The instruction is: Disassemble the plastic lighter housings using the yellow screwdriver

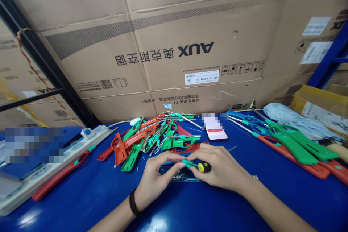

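Note:
My left hand (155,180) is closed around the left end of a blue transparent lighter body (181,176) that lies on the blue table (81,195). A black band sits on that wrist. My right hand (220,168) grips a small screwdriver (198,166) with a teal shaft and a yellow-and-black handle, its tip over the blue body. Both hands meet above the part, and its middle is hidden by my fingers.
A heap of green, red and orange lighter shells (152,137) lies just behind my hands. A phone (215,130) rests to the right of it. More long green, blue and red lighters (293,145) lie at the right. A white power strip (57,159) is at the left. Cardboard boxes (174,43) wall the back.

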Tool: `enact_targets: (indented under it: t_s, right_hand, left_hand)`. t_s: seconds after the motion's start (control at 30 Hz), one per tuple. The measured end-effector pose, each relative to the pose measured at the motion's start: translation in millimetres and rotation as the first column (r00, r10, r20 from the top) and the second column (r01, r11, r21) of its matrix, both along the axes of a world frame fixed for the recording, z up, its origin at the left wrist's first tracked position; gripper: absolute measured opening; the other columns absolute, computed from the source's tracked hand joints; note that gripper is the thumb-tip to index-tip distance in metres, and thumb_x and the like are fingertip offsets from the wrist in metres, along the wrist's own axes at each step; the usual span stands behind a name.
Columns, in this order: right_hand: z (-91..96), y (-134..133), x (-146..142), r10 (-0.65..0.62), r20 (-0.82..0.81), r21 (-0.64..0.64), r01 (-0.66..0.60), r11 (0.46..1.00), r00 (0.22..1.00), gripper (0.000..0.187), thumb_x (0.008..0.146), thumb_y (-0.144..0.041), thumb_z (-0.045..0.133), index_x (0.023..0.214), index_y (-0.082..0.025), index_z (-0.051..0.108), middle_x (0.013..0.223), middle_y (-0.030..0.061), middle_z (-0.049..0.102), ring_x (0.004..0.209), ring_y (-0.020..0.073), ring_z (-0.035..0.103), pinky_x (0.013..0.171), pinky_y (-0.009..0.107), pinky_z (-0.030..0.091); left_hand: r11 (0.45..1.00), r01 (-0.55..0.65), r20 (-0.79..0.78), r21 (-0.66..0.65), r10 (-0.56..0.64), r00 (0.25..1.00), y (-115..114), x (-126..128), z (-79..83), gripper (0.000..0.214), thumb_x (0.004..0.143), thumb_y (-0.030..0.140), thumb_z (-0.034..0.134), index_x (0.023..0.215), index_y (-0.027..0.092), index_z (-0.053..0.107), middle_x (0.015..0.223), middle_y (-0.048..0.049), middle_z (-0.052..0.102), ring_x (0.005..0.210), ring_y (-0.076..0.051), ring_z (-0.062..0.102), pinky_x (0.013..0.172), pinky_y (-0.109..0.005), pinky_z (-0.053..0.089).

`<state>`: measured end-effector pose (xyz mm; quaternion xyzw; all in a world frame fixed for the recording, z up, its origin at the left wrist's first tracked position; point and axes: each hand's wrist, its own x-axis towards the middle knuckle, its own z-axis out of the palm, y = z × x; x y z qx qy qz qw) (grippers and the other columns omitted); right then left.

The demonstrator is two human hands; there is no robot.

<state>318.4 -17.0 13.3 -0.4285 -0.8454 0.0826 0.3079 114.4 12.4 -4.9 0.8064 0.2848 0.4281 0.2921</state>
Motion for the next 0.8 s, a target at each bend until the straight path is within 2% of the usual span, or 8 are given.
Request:
enact_targets:
  t_s: [0.1,0.2,0.3,0.37,0.5,0.63,0.8]
  right_hand:
    - [-1.4,0,-2,-0.005,0.053,-0.010,0.005,1.000,0.999,0.005,0.078,-0.024,0.062,0.077,-0.021,0.066,0.071,-0.0001,0.067,0.067,0.0145,0.059,0.055,0.022,0.037]
    - [-1.1,0,-3,-0.047,0.047,-0.013,0.047,0.999,0.998,0.006,0.077,-0.021,0.061,0.082,-0.022,0.064,0.075,-0.0005,0.067,0.069,0.0142,0.060,0.057,0.022,0.037]
    - [1.9,0,-1,-0.098,-0.024,-0.039,0.097,0.994,0.995,0.009,0.077,-0.021,0.060,0.086,-0.024,0.061,0.080,-0.0017,0.067,0.071,0.0142,0.062,0.061,0.022,0.039]
    - [4.3,-1,-1,-0.117,-0.084,-0.073,0.111,0.991,0.990,0.006,0.078,-0.022,0.060,0.084,-0.024,0.059,0.079,-0.0031,0.068,0.069,0.0136,0.062,0.060,0.021,0.039]
    - [5.5,-4,-6,-0.140,-0.173,-0.141,0.116,0.983,0.975,0.010,0.082,-0.032,0.059,0.083,-0.024,0.054,0.070,-0.0056,0.068,0.062,0.0126,0.063,0.056,0.020,0.038]
    - [3.2,-6,-11,-0.183,-0.131,-0.186,0.157,0.970,0.974,0.013,0.082,-0.035,0.059,0.081,-0.024,0.054,0.061,-0.0064,0.066,0.054,0.0131,0.061,0.052,0.022,0.035]
    - [4.8,-7,-10,-0.166,-0.103,-0.211,0.142,0.967,0.981,0.015,0.083,-0.040,0.060,0.084,-0.025,0.056,0.069,-0.0056,0.069,0.062,0.0147,0.065,0.057,0.022,0.038]
  left_hand:
    - [0.992,0.056,-0.029,0.111,-0.053,0.998,-1,1,-0.6,0.011,0.084,0.017,0.063,0.093,0.020,0.070,0.084,-0.0029,0.070,0.075,-0.014,0.065,0.071,-0.024,0.051]
    - [0.985,0.038,-0.057,0.171,-0.028,0.998,-1,1,0.6,0.020,0.084,0.019,0.064,0.104,0.021,0.066,0.089,-0.0041,0.067,0.080,-0.015,0.062,0.074,-0.025,0.050]
    - [0.984,0.005,-0.089,0.177,0.011,0.996,-1,0,0.7,0.038,0.078,0.024,0.071,0.115,0.021,0.059,0.092,-0.0038,0.064,0.082,-0.016,0.061,0.076,-0.027,0.050]
    - [0.986,0.004,-0.111,0.166,0.015,0.994,-1,1,-1.4,0.043,0.076,0.025,0.073,0.116,0.022,0.055,0.094,-0.0025,0.065,0.082,-0.015,0.062,0.077,-0.026,0.051]
    - [0.989,0.019,-0.127,0.146,0.000,0.992,-3,3,-8.4,0.045,0.078,0.024,0.071,0.117,0.024,0.050,0.096,-0.0007,0.066,0.082,-0.013,0.065,0.077,-0.023,0.052]
    - [0.985,0.034,-0.095,0.171,-0.017,0.995,-5,6,-11.2,0.032,0.081,0.019,0.067,0.110,0.022,0.052,0.092,0.0006,0.067,0.077,-0.011,0.066,0.072,-0.019,0.052]
    - [0.965,0.025,-0.114,0.262,0.005,0.994,-3,6,-10.0,0.026,0.082,0.013,0.062,0.106,0.021,0.056,0.088,-0.0004,0.068,0.076,-0.013,0.066,0.071,-0.021,0.052]
